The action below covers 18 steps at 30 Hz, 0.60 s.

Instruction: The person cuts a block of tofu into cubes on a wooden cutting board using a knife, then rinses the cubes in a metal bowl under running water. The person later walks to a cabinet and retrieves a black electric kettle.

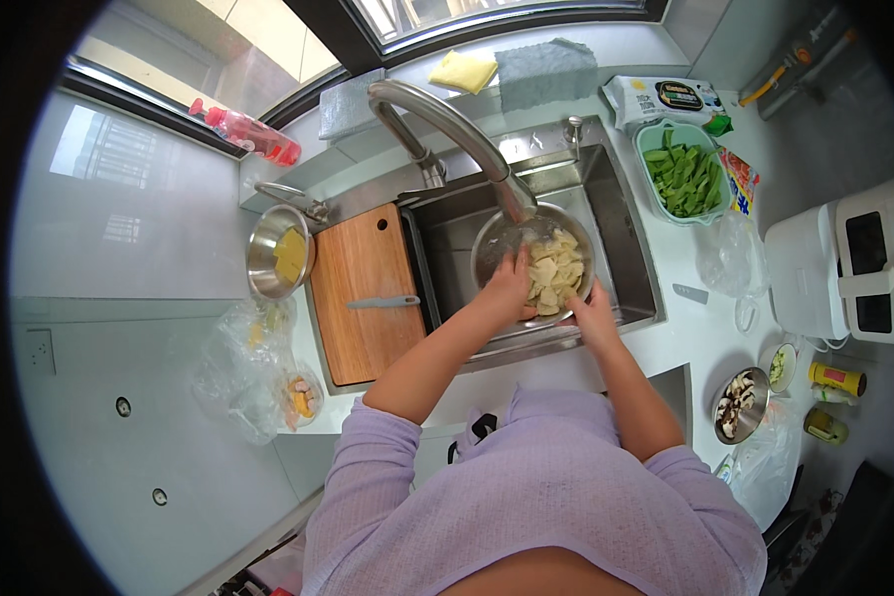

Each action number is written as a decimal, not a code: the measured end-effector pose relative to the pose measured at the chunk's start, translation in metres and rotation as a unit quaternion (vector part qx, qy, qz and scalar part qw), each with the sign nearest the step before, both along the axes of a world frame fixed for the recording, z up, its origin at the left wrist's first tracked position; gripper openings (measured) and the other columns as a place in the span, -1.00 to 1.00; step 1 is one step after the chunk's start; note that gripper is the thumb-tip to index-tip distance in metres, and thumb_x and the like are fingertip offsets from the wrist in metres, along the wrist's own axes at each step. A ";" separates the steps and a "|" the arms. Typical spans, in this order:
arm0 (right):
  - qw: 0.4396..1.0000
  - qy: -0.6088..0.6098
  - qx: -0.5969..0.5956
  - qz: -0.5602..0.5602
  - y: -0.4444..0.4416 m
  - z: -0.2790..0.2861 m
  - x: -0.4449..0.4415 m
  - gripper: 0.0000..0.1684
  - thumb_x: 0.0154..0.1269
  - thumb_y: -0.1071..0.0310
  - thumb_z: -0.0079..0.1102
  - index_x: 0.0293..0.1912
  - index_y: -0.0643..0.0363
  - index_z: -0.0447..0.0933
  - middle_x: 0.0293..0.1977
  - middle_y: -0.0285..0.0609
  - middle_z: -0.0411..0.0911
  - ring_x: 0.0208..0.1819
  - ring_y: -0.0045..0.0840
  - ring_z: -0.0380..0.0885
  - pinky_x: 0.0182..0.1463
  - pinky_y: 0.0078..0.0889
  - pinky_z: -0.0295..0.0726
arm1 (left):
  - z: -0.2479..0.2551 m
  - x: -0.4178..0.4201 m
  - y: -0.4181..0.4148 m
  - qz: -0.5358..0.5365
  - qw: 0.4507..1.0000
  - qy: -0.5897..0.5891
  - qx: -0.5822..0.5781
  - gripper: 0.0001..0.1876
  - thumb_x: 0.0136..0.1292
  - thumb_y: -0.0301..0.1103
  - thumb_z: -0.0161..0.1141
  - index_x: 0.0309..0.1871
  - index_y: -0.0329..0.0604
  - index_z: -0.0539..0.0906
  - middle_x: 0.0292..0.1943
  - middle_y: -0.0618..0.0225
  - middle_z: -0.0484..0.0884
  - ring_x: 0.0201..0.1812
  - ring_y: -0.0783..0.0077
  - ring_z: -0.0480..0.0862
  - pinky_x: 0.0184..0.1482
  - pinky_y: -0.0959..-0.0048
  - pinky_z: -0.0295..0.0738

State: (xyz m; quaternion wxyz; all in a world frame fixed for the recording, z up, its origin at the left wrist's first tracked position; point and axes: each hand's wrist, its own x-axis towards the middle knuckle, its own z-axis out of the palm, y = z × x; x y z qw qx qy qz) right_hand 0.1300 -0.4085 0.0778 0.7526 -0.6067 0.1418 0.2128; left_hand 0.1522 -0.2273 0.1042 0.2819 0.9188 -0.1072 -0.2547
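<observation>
A stainless steel bowl (483, 257) sits in the sink basin under the curved metal faucet (462, 123). Water and many pale, thin slices (553, 276), perhaps potato, fill much of it. My left hand (505, 287) reaches over the near left side into the bowl, fingers apart at the edge of the slices. No slice is plainly gripped there. On the near right, my right hand (594, 316) grips the bowl's rim, its thumb on the inside and the other fingers partly hidden beneath.
Left of the basin, a knife (384, 302) lies on a wooden cutting board (365, 343), beside a metal bowl (259, 257) with yellow pieces. To the right stand a basket of cut greens (684, 179), a small blade (690, 293), a white appliance (808, 272) and a bowl of dark-and-white pieces (741, 402).
</observation>
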 end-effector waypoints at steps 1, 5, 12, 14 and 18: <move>1.000 -0.009 -0.004 -0.001 0.000 0.001 0.000 -0.32 0.11 0.60 -0.04 0.26 0.18 0.12 -0.01 -0.08 0.43 -0.18 -0.39 0.58 -0.43 -0.45 0.71 | -0.001 -0.001 -0.004 0.020 1.000 0.001 -0.007 0.20 -0.16 -0.36 0.44 0.36 -0.49 -0.29 0.31 -0.43 -0.11 0.35 -0.30 0.03 0.35 0.24 0.12; 1.000 -0.025 0.000 -0.007 0.004 0.007 0.000 -0.22 0.08 0.61 -0.05 0.33 0.14 0.06 -0.02 -0.10 0.43 -0.20 -0.44 0.57 -0.45 -0.48 0.70 | -0.026 -0.012 -0.017 0.104 0.988 -0.093 -0.073 0.25 -0.21 -0.43 0.44 0.36 -0.46 -0.38 0.32 -0.44 -0.27 0.36 -0.36 -0.05 0.36 0.18 0.06; 0.999 -0.047 -0.018 0.013 0.005 -0.006 -0.003 -0.14 0.07 0.61 -0.04 0.38 0.10 -0.03 -0.02 -0.13 0.42 -0.24 -0.53 0.54 -0.47 -0.51 0.67 | -0.046 -0.015 -0.040 0.222 0.955 -0.153 -0.124 0.19 -0.16 -0.51 0.34 0.36 -0.45 -0.41 0.35 -0.37 -0.35 0.40 -0.30 -0.21 0.40 0.18 -0.11; 0.999 -0.044 -0.017 0.012 0.006 -0.005 -0.003 -0.14 0.07 0.62 -0.04 0.38 0.11 -0.02 -0.02 -0.12 0.42 -0.25 -0.53 0.54 -0.47 -0.51 0.68 | -0.047 -0.012 -0.046 0.252 0.946 -0.141 -0.148 0.18 -0.15 -0.51 0.31 0.36 -0.43 -0.43 0.36 -0.34 -0.31 0.41 -0.25 -0.24 0.42 0.23 -0.17; 1.000 -0.021 -0.003 0.000 0.008 -0.005 -0.003 -0.17 0.08 0.63 -0.05 0.37 0.14 -0.01 -0.02 -0.11 0.42 -0.24 -0.51 0.55 -0.47 -0.52 0.68 | -0.040 -0.005 -0.049 0.264 0.936 -0.115 -0.200 0.16 -0.10 -0.43 0.29 0.38 -0.36 -0.41 0.38 -0.23 -0.27 0.41 -0.16 -0.17 0.42 0.26 -0.18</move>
